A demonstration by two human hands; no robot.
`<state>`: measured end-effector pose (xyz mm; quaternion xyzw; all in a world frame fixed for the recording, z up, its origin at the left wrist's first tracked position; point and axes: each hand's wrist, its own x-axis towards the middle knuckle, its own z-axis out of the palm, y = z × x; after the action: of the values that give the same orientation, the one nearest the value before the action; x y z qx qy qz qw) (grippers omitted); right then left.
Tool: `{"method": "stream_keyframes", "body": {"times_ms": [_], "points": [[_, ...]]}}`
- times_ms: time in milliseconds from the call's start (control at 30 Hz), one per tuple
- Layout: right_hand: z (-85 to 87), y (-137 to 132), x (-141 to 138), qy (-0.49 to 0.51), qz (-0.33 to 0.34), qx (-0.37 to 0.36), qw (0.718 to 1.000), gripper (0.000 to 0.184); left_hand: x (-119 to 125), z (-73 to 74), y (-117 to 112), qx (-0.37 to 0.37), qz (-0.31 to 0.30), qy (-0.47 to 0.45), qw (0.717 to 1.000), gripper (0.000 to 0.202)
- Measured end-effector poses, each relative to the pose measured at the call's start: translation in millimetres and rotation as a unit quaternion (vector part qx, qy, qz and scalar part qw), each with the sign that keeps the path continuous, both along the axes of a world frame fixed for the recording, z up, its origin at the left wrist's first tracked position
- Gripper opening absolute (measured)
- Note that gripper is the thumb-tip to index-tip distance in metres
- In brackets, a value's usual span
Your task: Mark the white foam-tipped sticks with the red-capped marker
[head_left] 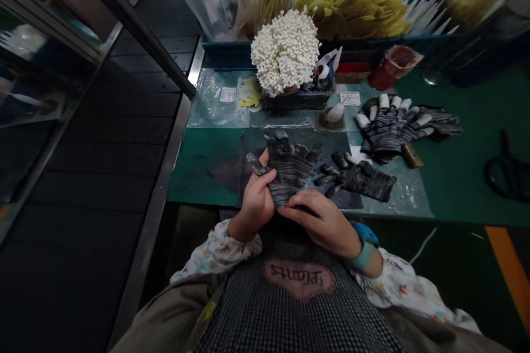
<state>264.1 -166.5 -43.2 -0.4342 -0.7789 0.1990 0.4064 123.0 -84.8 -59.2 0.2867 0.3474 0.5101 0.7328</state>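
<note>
A grey and black striped knit glove (287, 171) is held up over the near edge of the green table. My left hand (257, 193) grips its left side, the thumb lying across the front. With thumb and fingers closed, my right hand (323, 218) pinches the cuff at the bottom. The glove's fingers point away from me, towards the back of the table. Just right of it, a second dark knit glove (364, 177) lies flat. Farther right rest more striped gloves (385, 127) with white fingertips.
A bundle of white beaded stems (285, 52) stands in a dark box (300, 100). Near it are a small glue bottle (333, 115) and a red cup (391, 69). Black scissors (507, 168) lie far right. A metal post (136, 27) rises at left.
</note>
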Motion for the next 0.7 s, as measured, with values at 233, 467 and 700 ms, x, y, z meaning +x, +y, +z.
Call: {"method": "stream_keyframes", "body": {"times_ms": [233,467,700], "points": [[-5.8,-1,14,0.16,-0.2,-0.08,0.963,0.003,-7,16.4,-8,0.028,-0.08,0.005,0.996,0.052],[-13.7,6,12,0.44,-0.129,-0.298,0.837,0.046,-11,21.8,-19,-0.016,-0.189,-0.036,0.981,0.059],[2.6,14,-5,0.63,-0.151,-0.296,0.702,0.055,-7,19.5,-29,-0.036,-0.206,0.014,0.978,0.05]]}}
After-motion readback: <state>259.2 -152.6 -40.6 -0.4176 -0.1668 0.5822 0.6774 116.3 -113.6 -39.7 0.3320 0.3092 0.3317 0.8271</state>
